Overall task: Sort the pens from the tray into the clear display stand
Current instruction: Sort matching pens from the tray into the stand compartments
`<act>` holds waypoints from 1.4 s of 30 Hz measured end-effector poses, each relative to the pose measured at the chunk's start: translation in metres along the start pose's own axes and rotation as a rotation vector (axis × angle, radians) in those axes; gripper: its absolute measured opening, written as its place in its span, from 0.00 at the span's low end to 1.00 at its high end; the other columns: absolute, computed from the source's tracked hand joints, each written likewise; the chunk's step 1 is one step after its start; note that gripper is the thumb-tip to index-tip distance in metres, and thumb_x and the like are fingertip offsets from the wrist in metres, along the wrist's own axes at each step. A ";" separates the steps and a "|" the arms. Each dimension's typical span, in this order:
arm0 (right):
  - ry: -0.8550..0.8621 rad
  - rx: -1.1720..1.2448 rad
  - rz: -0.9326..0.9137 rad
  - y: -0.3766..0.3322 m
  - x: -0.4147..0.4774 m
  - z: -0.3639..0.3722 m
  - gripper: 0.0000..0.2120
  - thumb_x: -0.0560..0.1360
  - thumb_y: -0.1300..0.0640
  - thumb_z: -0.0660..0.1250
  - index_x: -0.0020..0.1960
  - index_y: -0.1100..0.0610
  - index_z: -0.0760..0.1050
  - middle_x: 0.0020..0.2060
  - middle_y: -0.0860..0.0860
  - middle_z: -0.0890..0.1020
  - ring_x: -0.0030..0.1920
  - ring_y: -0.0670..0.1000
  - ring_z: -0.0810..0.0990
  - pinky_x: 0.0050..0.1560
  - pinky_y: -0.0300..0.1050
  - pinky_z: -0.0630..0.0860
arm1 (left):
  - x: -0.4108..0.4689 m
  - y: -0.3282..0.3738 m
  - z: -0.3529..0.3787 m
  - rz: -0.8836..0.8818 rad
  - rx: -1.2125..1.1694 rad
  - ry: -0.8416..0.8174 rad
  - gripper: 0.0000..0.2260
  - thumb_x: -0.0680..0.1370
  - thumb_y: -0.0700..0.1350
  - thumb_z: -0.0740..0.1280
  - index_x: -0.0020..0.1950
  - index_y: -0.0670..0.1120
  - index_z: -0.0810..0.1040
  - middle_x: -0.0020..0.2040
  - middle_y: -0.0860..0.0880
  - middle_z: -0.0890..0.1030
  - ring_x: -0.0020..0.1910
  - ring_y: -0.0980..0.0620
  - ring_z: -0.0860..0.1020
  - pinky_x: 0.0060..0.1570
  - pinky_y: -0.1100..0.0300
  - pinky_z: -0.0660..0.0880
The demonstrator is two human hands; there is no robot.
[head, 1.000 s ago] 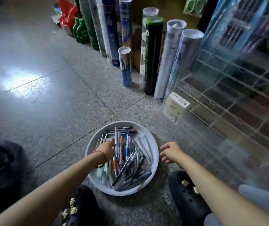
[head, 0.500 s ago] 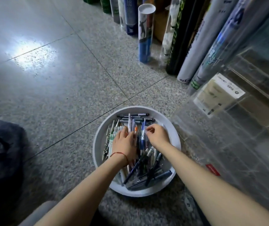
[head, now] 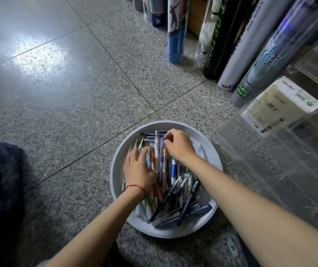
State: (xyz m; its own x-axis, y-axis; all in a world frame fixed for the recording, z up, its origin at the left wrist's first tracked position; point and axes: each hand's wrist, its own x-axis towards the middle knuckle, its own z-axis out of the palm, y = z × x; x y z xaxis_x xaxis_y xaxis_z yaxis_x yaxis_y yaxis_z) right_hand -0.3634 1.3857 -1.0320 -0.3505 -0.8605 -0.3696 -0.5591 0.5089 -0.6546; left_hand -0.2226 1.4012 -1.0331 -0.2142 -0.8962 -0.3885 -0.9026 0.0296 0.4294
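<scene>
While the right hand (head: 179, 146) is pinching pens (head: 173, 171) with curled fingertips, the left hand (head: 138, 167) is lying on them, fingers fairly straight, gripping nothing; the pens are sitting heaped in the tray (head: 115, 176) on the floor (head: 77, 112), just beside the stand (head: 273, 170).

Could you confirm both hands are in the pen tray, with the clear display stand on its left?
Not quite: the head view shows the clear display stand right of the tray; the left hand and right hand are indeed in it.
</scene>
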 end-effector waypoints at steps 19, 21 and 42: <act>-0.051 0.013 -0.018 -0.023 -0.013 0.031 0.09 0.75 0.63 0.61 0.53 0.58 0.75 0.53 0.55 0.80 0.52 0.56 0.77 0.52 0.49 0.75 | -0.017 -0.033 0.014 -0.264 -0.097 0.101 0.27 0.72 0.52 0.67 0.68 0.43 0.66 0.65 0.43 0.67 0.65 0.43 0.65 0.62 0.52 0.65; -0.120 -0.033 -0.041 -0.026 -0.012 0.039 0.12 0.76 0.62 0.61 0.58 0.59 0.73 0.59 0.57 0.77 0.58 0.57 0.75 0.58 0.48 0.73 | -0.020 -0.033 0.015 -0.293 -0.112 0.125 0.25 0.73 0.51 0.66 0.67 0.43 0.68 0.63 0.42 0.68 0.64 0.43 0.66 0.62 0.52 0.64; -0.195 -0.608 -0.031 -0.060 -0.001 0.087 0.21 0.81 0.54 0.54 0.69 0.66 0.59 0.64 0.63 0.71 0.62 0.61 0.73 0.55 0.52 0.73 | -0.023 -0.053 0.012 -0.206 -0.387 0.160 0.06 0.76 0.38 0.62 0.40 0.42 0.68 0.52 0.39 0.71 0.54 0.41 0.69 0.59 0.53 0.65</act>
State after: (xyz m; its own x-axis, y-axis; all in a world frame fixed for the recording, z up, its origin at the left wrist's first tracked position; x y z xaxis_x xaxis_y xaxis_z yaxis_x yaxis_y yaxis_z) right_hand -0.2636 1.3540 -1.0497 -0.2162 -0.8342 -0.5073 -0.9133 0.3565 -0.1971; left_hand -0.1748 1.4261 -1.0568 0.0428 -0.9240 -0.3800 -0.7083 -0.2963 0.6407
